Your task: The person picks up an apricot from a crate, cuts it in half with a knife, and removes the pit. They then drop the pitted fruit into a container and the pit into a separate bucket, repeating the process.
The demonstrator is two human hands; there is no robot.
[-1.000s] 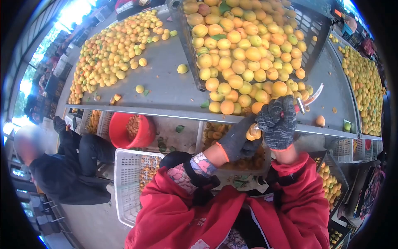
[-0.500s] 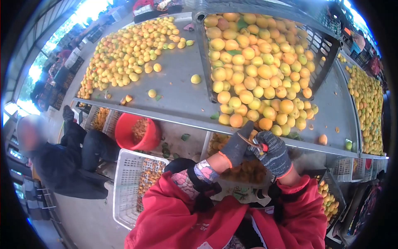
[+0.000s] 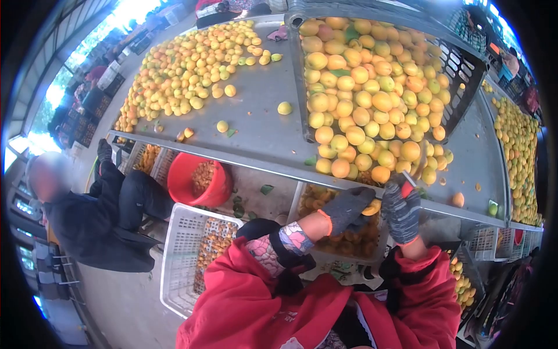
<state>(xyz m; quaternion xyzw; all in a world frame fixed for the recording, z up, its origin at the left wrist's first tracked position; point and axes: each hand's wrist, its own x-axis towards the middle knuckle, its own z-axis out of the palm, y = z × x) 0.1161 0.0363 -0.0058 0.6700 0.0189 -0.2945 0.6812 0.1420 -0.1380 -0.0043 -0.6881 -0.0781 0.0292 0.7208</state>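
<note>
My left hand (image 3: 344, 210), in a dark grey glove, is closed around an orange-yellow apricot piece (image 3: 372, 207) at its fingertips. Beside it, my right hand (image 3: 401, 216), in a striped grey glove, grips a small red-handled knife (image 3: 408, 185). The blade points up toward the apricots and is partly blurred. Both hands are at the front edge of the metal table (image 3: 261, 128). Below my left hand, a crate (image 3: 295, 200) holds apricot pieces. Just beyond my hands, whole apricots (image 3: 372, 104) spill out of a tipped black crate (image 3: 456, 87).
More apricots (image 3: 186, 67) lie spread at the table's far left. On the floor are a red bucket (image 3: 222, 185) and a white crate (image 3: 174, 256) holding small brown bits, perhaps pits. A seated person (image 3: 99, 227) in dark clothes is at left. Another apricot heap (image 3: 517, 151) lies at right.
My hands, close together before, have moved apart. The knife hand has shifted right with the blade raised, and the left hand has come slightly down, showing the apricot piece. The view has shifted a little.
</note>
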